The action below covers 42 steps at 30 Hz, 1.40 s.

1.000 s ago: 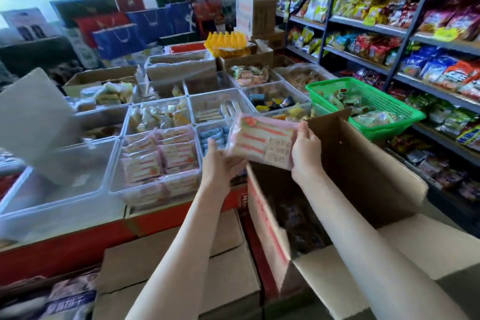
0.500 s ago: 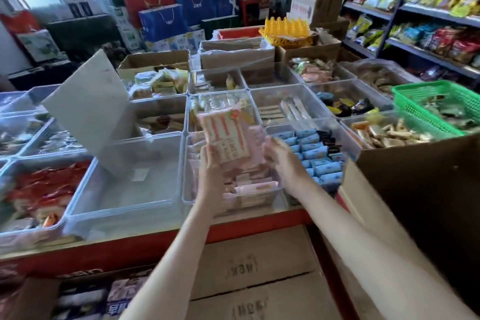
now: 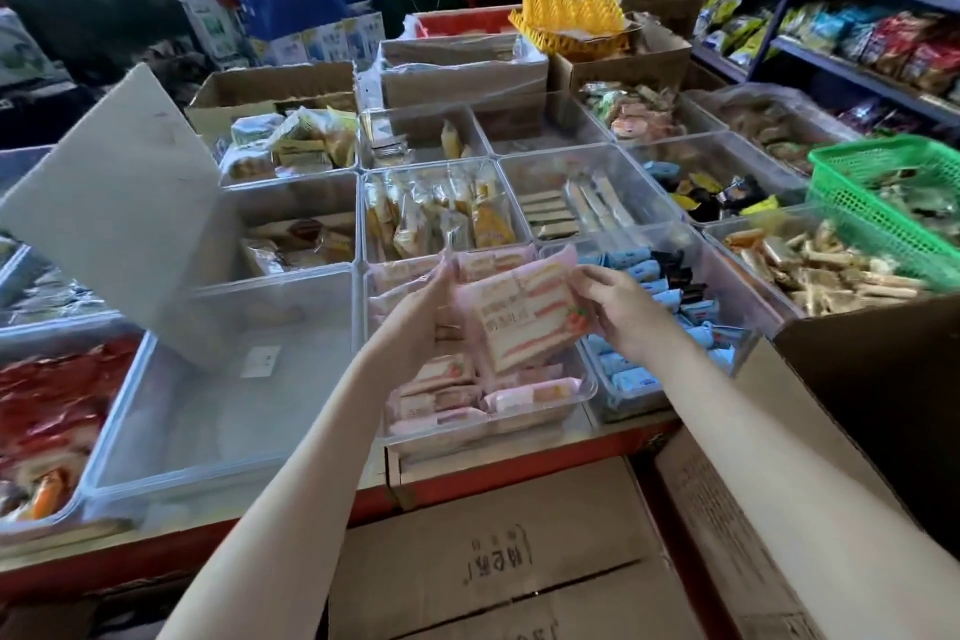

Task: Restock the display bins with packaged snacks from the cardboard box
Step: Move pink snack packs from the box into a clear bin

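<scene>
Pink snack pack (image 3: 524,314), carried leftward from cardboard box (image 3: 779,509), hung tilted over matching bin (image 3: 582,392), long axis toward the far row, left hand (image 3: 421,322) and right hand (image 3: 621,304) each gripping one side.

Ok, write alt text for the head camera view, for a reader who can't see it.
Two bare hands, left hand and right hand, hold a pink snack pack over a clear display bin already holding matching pink packs. Around it sit other clear bins of wrapped snacks, with an open cardboard box at right.
</scene>
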Tool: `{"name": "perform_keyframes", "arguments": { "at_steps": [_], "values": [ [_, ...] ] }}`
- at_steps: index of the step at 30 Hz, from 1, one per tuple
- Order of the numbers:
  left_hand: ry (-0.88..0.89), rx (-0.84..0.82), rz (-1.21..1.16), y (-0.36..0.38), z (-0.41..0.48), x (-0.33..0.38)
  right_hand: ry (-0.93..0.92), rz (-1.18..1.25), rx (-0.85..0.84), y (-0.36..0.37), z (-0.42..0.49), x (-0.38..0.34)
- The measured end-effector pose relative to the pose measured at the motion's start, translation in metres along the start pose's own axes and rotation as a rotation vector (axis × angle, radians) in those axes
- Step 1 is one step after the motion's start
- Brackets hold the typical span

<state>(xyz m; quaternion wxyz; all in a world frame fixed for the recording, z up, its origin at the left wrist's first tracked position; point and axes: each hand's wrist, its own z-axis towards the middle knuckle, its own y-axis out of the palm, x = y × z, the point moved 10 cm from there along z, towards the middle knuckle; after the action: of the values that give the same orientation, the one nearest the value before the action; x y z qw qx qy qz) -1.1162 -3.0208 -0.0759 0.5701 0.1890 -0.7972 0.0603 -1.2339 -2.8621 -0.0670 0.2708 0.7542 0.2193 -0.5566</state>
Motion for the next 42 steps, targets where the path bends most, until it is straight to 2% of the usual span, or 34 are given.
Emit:
{"name": "perform_keyframes", "arguments": {
  "at_steps": [2,4,5,9,12,14,16,19,21,24,26,30,35,40,42],
  "values": [
    [-0.059,0.097,-0.128,-0.008,0.013,-0.017,-0.015,0.058,0.106,-0.015,0.008,0.009],
    [-0.098,0.168,-0.139,-0.006,0.024,-0.03,-0.022,0.036,0.156,-0.019,0.016,0.017],
    [-0.11,0.191,-0.113,-0.004,0.03,-0.034,-0.031,-0.032,0.19,-0.02,0.021,0.02],
    [-0.145,0.206,0.055,0.008,0.054,-0.053,-0.059,-0.573,0.398,-0.038,0.04,0.025],
    [-0.181,0.248,0.188,0.005,0.064,-0.071,-0.001,-0.73,0.424,-0.038,0.051,0.034],
    [-0.197,0.237,0.185,0.009,0.066,-0.078,0.044,-0.727,0.446,-0.036,0.059,0.043],
    [-0.221,0.234,0.188,0.01,0.068,-0.089,0.117,-0.729,0.432,-0.03,0.064,0.057],
    [-0.253,0.248,0.221,0.006,0.074,-0.099,0.282,-0.795,0.239,-0.015,0.072,0.09],
    [-0.269,0.232,0.258,0.008,0.076,-0.102,0.38,-0.746,0.139,-0.006,0.066,0.112],
    [-0.269,0.258,0.317,0.014,0.064,-0.1,0.346,-0.636,0.156,0.002,0.05,0.117],
    [-0.205,0.286,0.38,0.025,0.053,-0.083,0.249,-0.66,0.202,0.001,0.035,0.097],
    [0.004,0.285,0.572,0.079,0.028,-0.026,0.001,-0.887,0.243,-0.014,0.0,0.026],
    [0.303,0.233,0.771,0.188,-0.001,0.045,-0.366,-1.099,0.384,-0.067,-0.076,-0.08],
    [0.551,0.177,0.966,0.333,-0.04,0.068,-0.336,-1.206,0.479,-0.182,-0.151,-0.099],
    [0.554,0.159,1.017,0.391,-0.047,0.054,-0.286,-1.226,0.504,-0.233,-0.179,-0.092]
  ]
}}
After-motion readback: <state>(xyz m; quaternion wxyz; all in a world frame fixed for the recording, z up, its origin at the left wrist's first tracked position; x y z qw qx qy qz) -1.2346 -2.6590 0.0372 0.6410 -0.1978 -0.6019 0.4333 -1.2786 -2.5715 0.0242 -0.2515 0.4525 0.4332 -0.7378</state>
